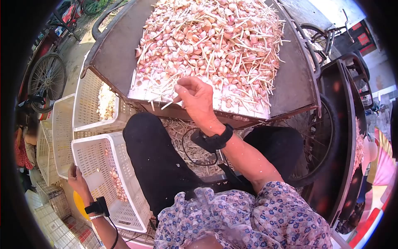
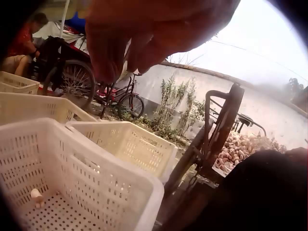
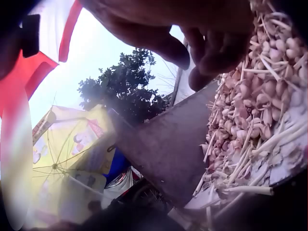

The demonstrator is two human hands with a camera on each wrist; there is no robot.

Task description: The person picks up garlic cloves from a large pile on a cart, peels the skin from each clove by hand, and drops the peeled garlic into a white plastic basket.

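Note:
My right hand [image 1: 198, 98] hovers over the near edge of the cart, its fingers loosely bent. In the right wrist view a gap shows between thumb and fingers, and nothing is held there. Just below it, a pale cut garlic stem [image 1: 167, 105] hangs at the board's edge. A broad heap of garlic bulbs [image 1: 207, 45] with loose stems covers the cart. To the left, my left hand [image 1: 79, 184] is over the outer side of a white plastic crate [image 1: 108, 137], fingers hanging relaxed with nothing visible in them. Some garlic [image 1: 118, 184] lies in that crate.
Another white crate [image 1: 78, 103] holds peeled-looking pale garlic [image 1: 106, 101]. More crates [image 1: 62, 124] stand farther left. Stem litter [image 1: 178, 135] covers the ground under the cart. A cart wheel [image 1: 331, 141] is at the right, and bicycles stand behind.

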